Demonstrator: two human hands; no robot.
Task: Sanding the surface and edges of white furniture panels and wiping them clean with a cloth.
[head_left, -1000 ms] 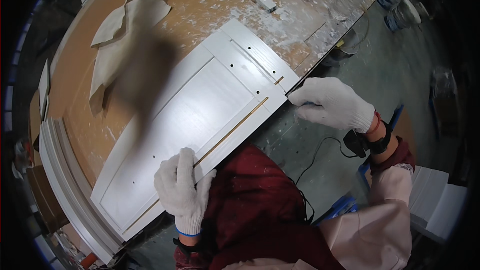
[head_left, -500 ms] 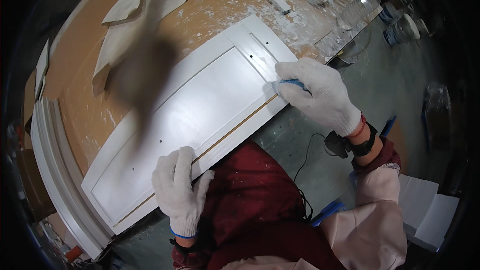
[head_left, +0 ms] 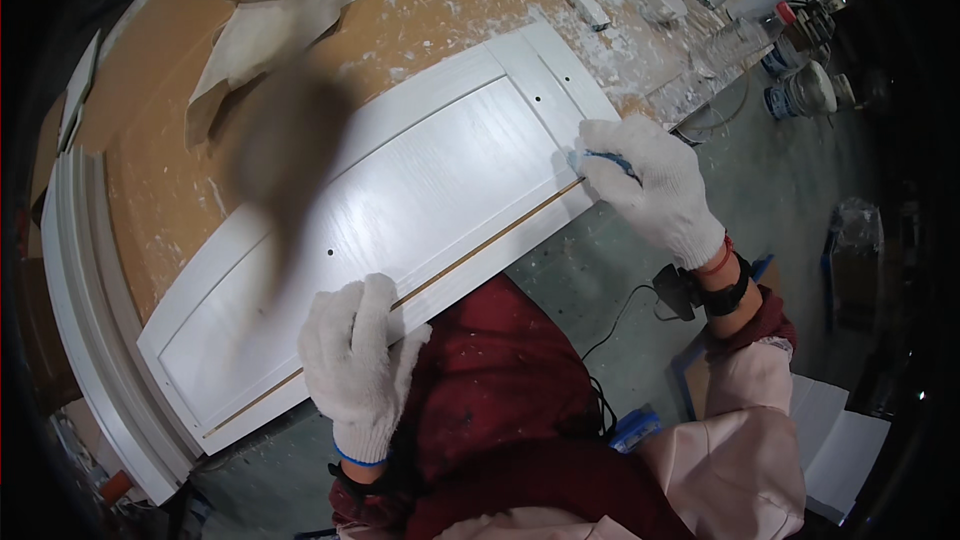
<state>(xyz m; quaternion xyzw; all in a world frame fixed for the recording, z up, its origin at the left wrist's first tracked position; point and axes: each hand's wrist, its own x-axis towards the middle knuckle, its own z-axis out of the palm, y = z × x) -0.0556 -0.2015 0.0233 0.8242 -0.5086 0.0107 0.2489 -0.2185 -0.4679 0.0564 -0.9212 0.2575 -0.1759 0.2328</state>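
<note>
Your left hand (head_left: 355, 365), in a white knit glove, lies flat with fingers spread on the near edge of the white door panel (head_left: 400, 200), pressing it down. The panel lies along the near edge of the workbench (head_left: 170, 170), its long side partly overhanging. Your right hand (head_left: 650, 185), also gloved, has its fingers curled around a small blue pad (head_left: 600, 156) at the panel's right corner. A crumpled cloth (head_left: 280, 0) lies at the far edge.
</note>
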